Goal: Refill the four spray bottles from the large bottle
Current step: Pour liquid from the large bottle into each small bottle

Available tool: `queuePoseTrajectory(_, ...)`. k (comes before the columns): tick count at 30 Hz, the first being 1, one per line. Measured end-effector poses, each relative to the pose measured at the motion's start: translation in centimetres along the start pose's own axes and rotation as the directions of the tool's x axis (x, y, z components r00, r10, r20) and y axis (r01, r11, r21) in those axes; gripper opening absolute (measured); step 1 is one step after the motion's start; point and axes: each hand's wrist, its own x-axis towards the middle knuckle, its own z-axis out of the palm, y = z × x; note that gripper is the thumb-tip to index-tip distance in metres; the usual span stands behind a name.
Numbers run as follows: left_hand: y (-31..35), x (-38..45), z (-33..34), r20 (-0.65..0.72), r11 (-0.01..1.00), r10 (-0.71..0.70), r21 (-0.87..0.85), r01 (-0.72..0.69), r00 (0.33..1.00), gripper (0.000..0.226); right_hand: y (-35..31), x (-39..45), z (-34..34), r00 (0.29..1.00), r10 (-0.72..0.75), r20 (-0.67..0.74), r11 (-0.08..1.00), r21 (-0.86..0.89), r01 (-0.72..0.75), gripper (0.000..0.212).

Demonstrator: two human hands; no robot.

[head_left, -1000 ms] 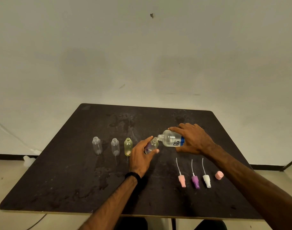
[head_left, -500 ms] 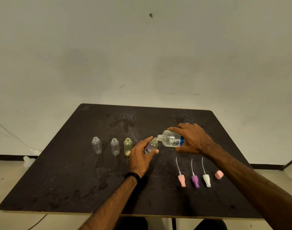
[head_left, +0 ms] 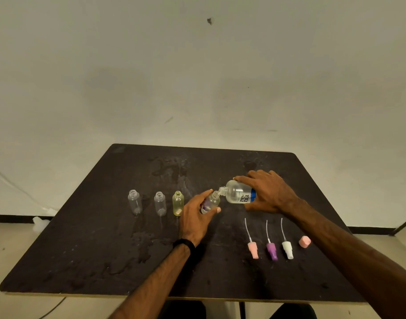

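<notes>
Three uncapped spray bottles stand in a row at the left of the table (head_left: 86, 238): two clear (head_left: 134, 201) (head_left: 160, 203), one yellowish (head_left: 178, 203). Right of them, the left hand (head_left: 197, 217) grasps a tilted fourth bottle (head_left: 211, 201). The right hand (head_left: 267, 192) grips the large bottle (head_left: 237, 195), tipped, neck at that bottle's mouth. Three spray heads (head_left: 271, 249) and a pink cap (head_left: 304, 241) lie near right.

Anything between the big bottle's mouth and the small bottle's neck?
Nothing visible. The large bottle, gripped by the right hand, is tipped mouth-to-mouth with the small bottle held by the left hand.
</notes>
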Motion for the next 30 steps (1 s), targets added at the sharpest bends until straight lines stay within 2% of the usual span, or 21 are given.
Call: queuePoseTrajectory(30, 0.12, -0.13, 0.06, 0.009, 1.0, 0.006, -0.019, -0.006, 1.0, 0.059, -0.1, -0.39, -0.61, 1.0, -0.006, 0.013, 0.999, -0.036, 0.006, 0.083)
